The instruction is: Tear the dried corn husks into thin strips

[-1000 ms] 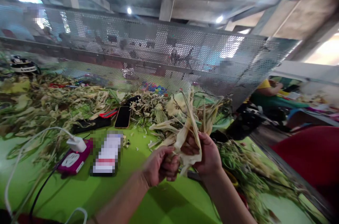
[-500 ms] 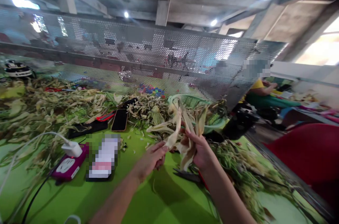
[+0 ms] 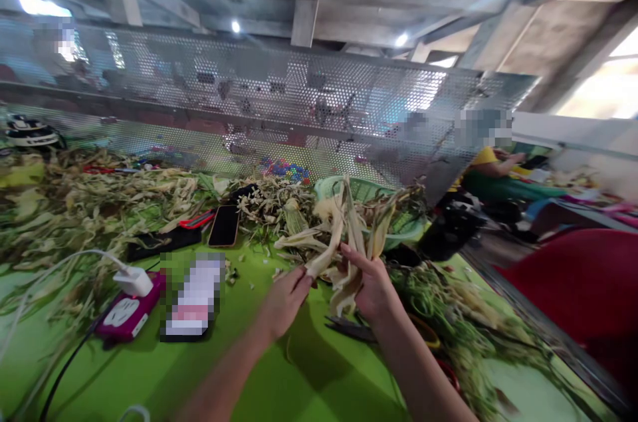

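My right hand is closed around the lower part of a bunch of dry corn husks, whose pale strips fan up and to the left. In my left hand, the tip of one long husk strip is pinched between thumb and fingers. Under my right wrist lies a pair of scissors, dark blades pointing left and partly hidden by the arm. Behind the husks stands a light green basket holding more dry plant matter.
Heaps of husks cover the left side of the green table. Nearby are a black phone, a lit, blurred phone and a purple power device. Tangled green fibres lie right. A perforated metal screen stands behind.
The husk tops have shifted right and straightened upward. My right hand has turned slightly and moved a little left. My left hand keeps its pinch on the strip.
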